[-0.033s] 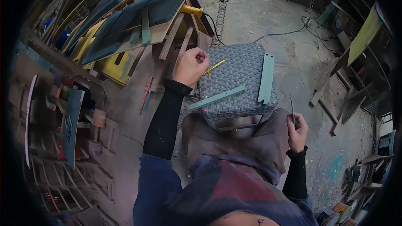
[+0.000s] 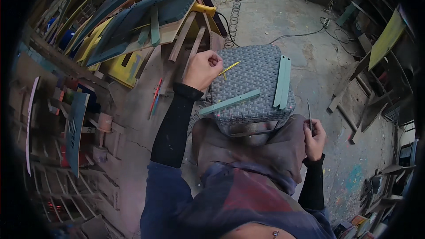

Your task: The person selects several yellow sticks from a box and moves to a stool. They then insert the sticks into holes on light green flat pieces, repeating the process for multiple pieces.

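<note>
A grey woven stool (image 2: pixel 254 77) stands in front of my knees. My left hand (image 2: pixel 201 68) rests at its left edge and pinches a thin yellow stick (image 2: pixel 231 67) that points across the seat. One teal wooden strip (image 2: pixel 230 102) lies slantwise near the front of the seat. Two more teal strips (image 2: pixel 282 82) lie side by side along its right edge. My right hand (image 2: pixel 314 139) is off the stool beside my right knee and grips a thin grey rod (image 2: pixel 309 111) held upright.
Painted boards in blue, teal and yellow (image 2: pixel 133 26) lean in a heap at the upper left. A coiled cable (image 2: pixel 233 17) runs over the concrete floor behind the stool. Loose wooden slats (image 2: pixel 354 102) lie to the right. Red and green sticks (image 2: pixel 155 97) lie on the floor left of my arm.
</note>
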Demonstrator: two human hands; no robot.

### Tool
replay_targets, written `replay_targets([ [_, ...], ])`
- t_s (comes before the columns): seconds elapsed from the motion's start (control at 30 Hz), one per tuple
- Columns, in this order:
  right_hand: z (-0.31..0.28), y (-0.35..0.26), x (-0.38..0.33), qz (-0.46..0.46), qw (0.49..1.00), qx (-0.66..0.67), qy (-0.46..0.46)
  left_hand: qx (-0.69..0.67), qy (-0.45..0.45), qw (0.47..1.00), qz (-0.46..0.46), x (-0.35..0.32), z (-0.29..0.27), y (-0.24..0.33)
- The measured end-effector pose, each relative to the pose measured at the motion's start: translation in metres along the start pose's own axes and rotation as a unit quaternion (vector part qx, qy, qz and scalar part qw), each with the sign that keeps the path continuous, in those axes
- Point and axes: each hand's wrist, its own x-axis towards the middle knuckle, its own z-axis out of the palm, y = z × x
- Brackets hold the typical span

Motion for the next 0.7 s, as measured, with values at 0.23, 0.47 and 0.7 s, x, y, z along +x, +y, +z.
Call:
replay_targets([
  [0.23,0.018,-0.012,0.001,0.000,0.999,-0.023,-0.036,-0.044,-0.031,0.998,-0.017,-0.023,0.026,-0.036],
  [0.47,0.013,-0.003,0.004,-0.007,0.999,-0.029,-0.023,-0.294,-0.033,0.952,-0.074,-0.049,0.022,-0.018],
  [0.7,0.023,-0.007,0.004,0.004,0.998,-0.037,-0.044,-0.262,-0.064,0.960,-0.075,-0.081,0.024,-0.027],
])
